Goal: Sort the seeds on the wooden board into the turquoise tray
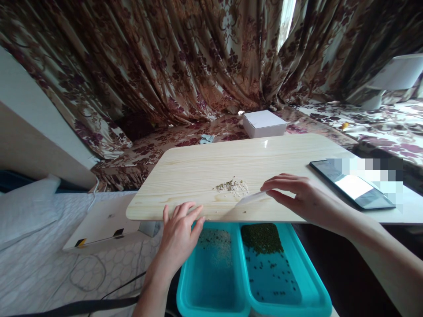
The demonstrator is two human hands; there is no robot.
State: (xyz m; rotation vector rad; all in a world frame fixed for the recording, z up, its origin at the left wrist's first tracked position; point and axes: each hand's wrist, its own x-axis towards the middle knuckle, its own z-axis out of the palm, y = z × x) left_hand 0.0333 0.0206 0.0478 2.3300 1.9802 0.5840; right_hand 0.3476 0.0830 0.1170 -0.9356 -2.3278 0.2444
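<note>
The right hand (295,196) pinches a thin pale card (250,199) just right of the grains (233,188); the left hand (180,226), fingers spread, holding nothing, touches the near edge; tabletop (194,165) stretches far and left; turquoise tubs (211,286) sit below.

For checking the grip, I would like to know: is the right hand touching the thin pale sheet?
Touching. The head view shows the right hand holding one end of the thin pale sheet between thumb and fingers.
</note>
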